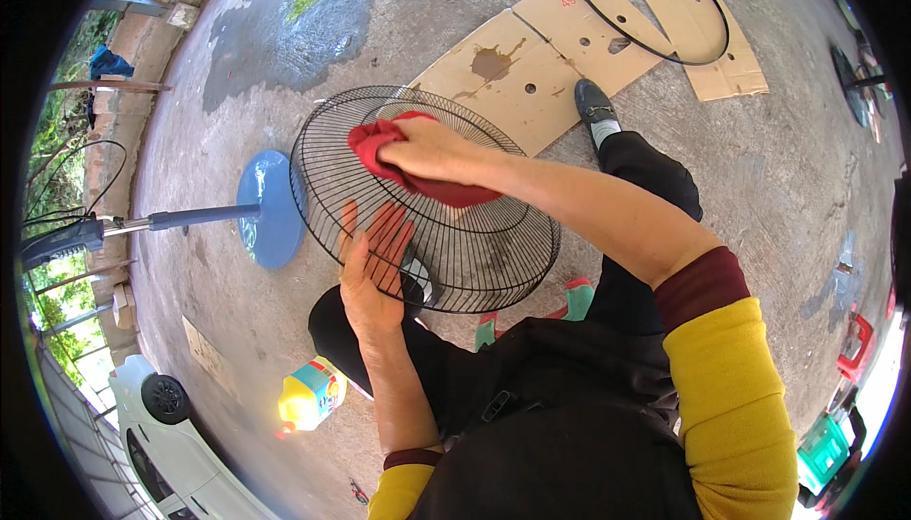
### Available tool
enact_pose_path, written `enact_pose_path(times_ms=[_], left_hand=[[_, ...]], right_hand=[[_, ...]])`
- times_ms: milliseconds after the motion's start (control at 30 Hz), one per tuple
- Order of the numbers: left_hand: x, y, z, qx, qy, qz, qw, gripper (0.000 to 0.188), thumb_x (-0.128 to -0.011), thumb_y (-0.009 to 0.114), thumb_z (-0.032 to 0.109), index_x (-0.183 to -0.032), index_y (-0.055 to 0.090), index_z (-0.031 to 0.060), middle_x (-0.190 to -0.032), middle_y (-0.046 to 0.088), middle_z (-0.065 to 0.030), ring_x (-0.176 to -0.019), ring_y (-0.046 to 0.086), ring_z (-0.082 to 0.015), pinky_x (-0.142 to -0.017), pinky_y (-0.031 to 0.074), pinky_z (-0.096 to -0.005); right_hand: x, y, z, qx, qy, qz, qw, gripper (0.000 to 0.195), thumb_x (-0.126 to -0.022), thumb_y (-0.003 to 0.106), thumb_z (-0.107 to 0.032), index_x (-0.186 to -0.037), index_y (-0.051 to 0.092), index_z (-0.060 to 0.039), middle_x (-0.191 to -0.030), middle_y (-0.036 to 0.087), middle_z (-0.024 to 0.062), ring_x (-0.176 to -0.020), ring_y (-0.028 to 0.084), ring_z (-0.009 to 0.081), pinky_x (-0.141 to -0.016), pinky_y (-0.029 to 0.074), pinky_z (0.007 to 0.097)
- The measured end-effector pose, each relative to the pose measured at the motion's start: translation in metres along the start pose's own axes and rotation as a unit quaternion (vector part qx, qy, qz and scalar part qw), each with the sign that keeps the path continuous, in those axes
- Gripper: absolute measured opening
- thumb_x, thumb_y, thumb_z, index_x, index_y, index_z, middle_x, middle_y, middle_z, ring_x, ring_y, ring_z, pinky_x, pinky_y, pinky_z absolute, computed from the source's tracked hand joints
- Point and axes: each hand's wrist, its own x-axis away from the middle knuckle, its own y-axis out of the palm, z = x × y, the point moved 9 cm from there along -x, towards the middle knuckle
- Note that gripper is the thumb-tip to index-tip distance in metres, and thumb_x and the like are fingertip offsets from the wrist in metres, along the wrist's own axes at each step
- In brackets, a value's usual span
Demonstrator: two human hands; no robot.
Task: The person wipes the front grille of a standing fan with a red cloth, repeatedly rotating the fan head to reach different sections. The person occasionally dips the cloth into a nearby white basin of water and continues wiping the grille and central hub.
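Note:
A round black wire fan guard (491,264) is held tilted above my lap. My left hand (374,285) supports its lower left rim, with the thumb on the near side and the fingers spread behind the wires. In my right hand (441,153) is a bunched red cloth (377,146), pressed against the guard near its upper middle. Part of the cloth hangs down to the right, under my wrist. The hand and cloth hide the guard's centre.
A blue fan stand base (269,249) with its pole (206,216) is at left. Flattened cardboard (548,111) lies ahead, partly under a thin black ring (727,29). A yellow bottle (309,395) stands beside my left leg. A white car (178,456) is at lower left.

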Motion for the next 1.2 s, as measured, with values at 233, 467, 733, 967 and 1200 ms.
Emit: enact_pose_path(times_ms=[233, 467, 733, 967, 1200], left_hand=[[0.001, -0.032, -0.013, 0.067, 0.025, 0.061, 0.996, 0.050, -0.098, 0.052, 0.037, -0.139, 0.045, 0.0084, -0.132, 0.055, -0.0136, -0.119, 0.056, -0.0286, -0.105, 0.044, -0.0427], [-0.001, -0.024, -0.006, 0.041, -0.013, 0.008, 0.999, 0.057, -0.104, 0.032, 0.047, -0.142, 0.038, 0.0048, -0.130, 0.054, -0.0271, -0.120, 0.055, -0.0379, -0.105, 0.043, -0.0456], [0.011, -0.040, -0.015, -0.061, -0.069, 0.068, 0.993, 0.066, -0.098, 0.037, 0.059, -0.116, 0.056, -0.0018, -0.115, 0.062, -0.0267, -0.103, 0.064, -0.0393, -0.085, 0.054, -0.0477], [0.017, -0.019, -0.020, -0.074, -0.130, -0.076, 0.986, 0.062, -0.095, 0.053, 0.043, -0.145, 0.036, 0.0109, -0.114, 0.062, -0.0259, -0.103, 0.065, -0.0371, -0.083, 0.055, -0.0451], [0.007, -0.035, -0.011, 0.022, -0.108, 0.017, 0.994, 0.072, -0.081, 0.058, 0.007, -0.147, 0.030, 0.0038, -0.134, 0.051, -0.0266, -0.120, 0.056, -0.0399, -0.101, 0.048, -0.0504]], right_hand=[[0.078, 0.042, -0.074, -0.064, -0.215, -0.022, 0.974, 0.028, -0.084, 0.058, -0.023, -0.097, 0.063, 0.0019, -0.086, 0.066, 0.0223, -0.086, 0.064, 0.0340, -0.077, 0.048, 0.0422], [0.179, 0.101, -0.092, -0.176, -0.102, -0.358, 0.911, 0.042, -0.087, 0.054, -0.034, -0.081, 0.065, 0.0062, -0.079, 0.066, 0.0276, -0.072, 0.065, 0.0371, -0.067, 0.049, 0.0461], [0.213, 0.077, -0.086, -0.128, -0.106, -0.440, 0.882, 0.050, -0.088, 0.053, -0.041, -0.077, 0.067, 0.0054, -0.071, 0.066, 0.0228, -0.063, 0.063, 0.0366, -0.062, 0.047, 0.0456], [0.214, 0.063, -0.102, -0.093, -0.118, -0.442, 0.885, 0.042, -0.091, 0.054, -0.037, -0.089, 0.065, 0.0025, -0.074, 0.065, 0.0208, -0.071, 0.064, 0.0319, -0.068, 0.048, 0.0421], [0.118, -0.057, -0.074, -0.233, 0.070, -0.066, 0.968, 0.035, -0.094, 0.047, -0.026, -0.102, 0.063, 0.0048, -0.092, 0.067, 0.0112, -0.082, 0.062, 0.0196, -0.075, 0.052, 0.0368]])
